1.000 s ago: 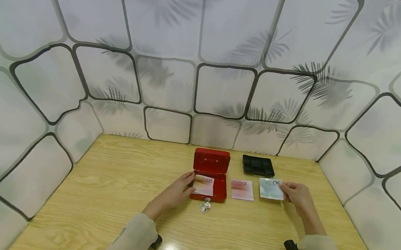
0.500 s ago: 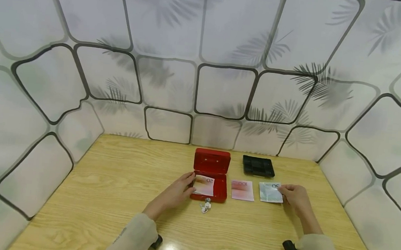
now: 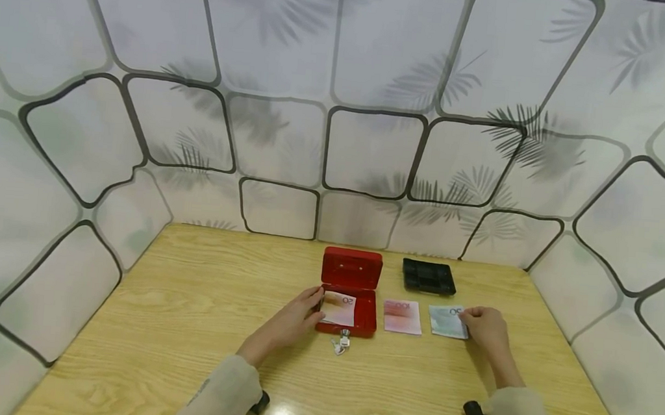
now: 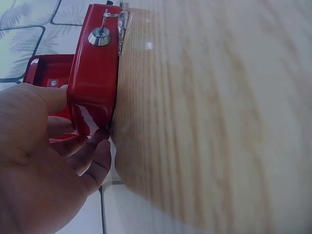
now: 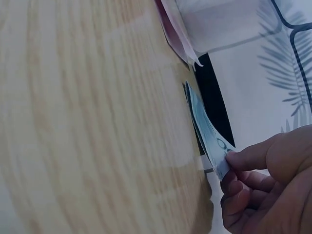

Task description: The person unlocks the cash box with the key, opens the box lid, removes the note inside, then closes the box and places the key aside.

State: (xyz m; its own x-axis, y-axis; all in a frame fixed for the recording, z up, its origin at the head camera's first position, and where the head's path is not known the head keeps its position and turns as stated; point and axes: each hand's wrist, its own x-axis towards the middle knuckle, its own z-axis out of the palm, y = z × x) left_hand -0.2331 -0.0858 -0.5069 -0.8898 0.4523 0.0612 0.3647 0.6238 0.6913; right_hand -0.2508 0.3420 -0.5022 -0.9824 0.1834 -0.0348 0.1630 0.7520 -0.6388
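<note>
The green note lay on the table at the right end of the row, and the right hand pinched its right edge between thumb and fingers, lifting that edge slightly off the wood. Just left of it lay a pink note, flat and untouched. Further left stood the open red box, lid upright, with another note inside. The left hand gripped the box's left wall, thumb over the rim and fingers curled against the outside. Keys hung from its front lock. A black tray sat behind the notes, well apart from both hands.
</note>
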